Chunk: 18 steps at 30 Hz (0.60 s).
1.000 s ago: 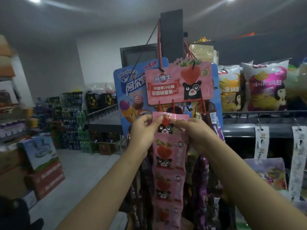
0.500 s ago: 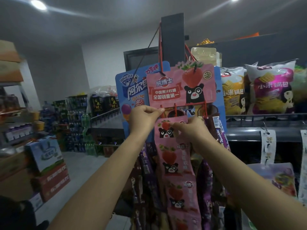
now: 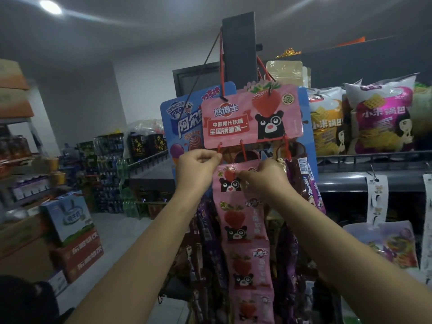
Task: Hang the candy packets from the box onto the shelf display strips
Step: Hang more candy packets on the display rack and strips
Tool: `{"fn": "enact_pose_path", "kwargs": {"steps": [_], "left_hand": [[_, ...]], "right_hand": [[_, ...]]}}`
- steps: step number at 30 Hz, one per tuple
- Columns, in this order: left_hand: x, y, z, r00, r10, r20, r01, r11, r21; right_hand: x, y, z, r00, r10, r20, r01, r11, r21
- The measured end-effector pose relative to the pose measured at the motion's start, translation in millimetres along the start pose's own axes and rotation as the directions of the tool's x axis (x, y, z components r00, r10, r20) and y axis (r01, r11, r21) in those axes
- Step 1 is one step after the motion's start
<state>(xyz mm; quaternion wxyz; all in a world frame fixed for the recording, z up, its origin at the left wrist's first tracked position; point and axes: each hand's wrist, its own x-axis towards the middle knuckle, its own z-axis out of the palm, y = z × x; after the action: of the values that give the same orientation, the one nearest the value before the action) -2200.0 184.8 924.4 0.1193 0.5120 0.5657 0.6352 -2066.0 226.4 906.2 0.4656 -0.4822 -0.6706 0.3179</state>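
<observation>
A pink strip of strawberry candy packets [image 3: 243,232] with black bear prints hangs down in front of me. My left hand [image 3: 196,168] pinches its top left corner, right by a red hook under the pink header card [image 3: 251,118]. My right hand [image 3: 263,176] grips the strip's top edge at the right, just below the card's middle red hook. The card hangs by red cords from a dark post [image 3: 238,46]. Purple and brown candy strips [image 3: 311,183] dangle beside and behind the pink one.
A blue ice-cream sign [image 3: 184,120] sits behind the card. Snack bags [image 3: 378,118] fill the shelf at right, with white hanging strips [image 3: 376,199] under its rail. Stacked cartons [image 3: 72,239] stand on the floor at left, drink shelves beyond.
Both hands have lifted the pink strip's top closer to the hooks under the header card. The view has tilted down slightly, so the card sits higher relative to the strip.
</observation>
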Motion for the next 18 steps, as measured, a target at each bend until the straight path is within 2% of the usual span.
{"fn": "enact_pose_path", "kwargs": {"steps": [4,7,10,13,18], "left_hand": [[-3.5,1.3,-8.3,1.0,-0.001,0.016,0.001,0.999,-0.041],[-3.4,3.1,-13.6,0.999,0.05,-0.018,-0.05,0.999,-0.01],[-5.2,3.5,-17.5,0.999,0.043,-0.001,-0.043,0.999,-0.022],[-8.6,4.1,-18.4,1.0,0.01,0.022,-0.009,0.999,-0.046],[-12.3,10.5,-17.3,0.999,0.021,0.033,-0.02,0.999,-0.042]], "right_hand": [[-4.7,-1.7,2.6,0.999,-0.052,0.01,0.052,0.997,-0.063],[-8.4,-2.7,1.1,0.999,-0.051,0.015,0.052,0.995,-0.082],[-13.8,-2.5,2.7,0.998,-0.05,0.033,0.049,0.999,0.009],[-19.1,-3.8,7.1,0.994,-0.111,-0.016,0.112,0.989,0.097],[-16.6,-8.2,14.0,0.976,-0.176,-0.128,0.188,0.978,0.093]]}}
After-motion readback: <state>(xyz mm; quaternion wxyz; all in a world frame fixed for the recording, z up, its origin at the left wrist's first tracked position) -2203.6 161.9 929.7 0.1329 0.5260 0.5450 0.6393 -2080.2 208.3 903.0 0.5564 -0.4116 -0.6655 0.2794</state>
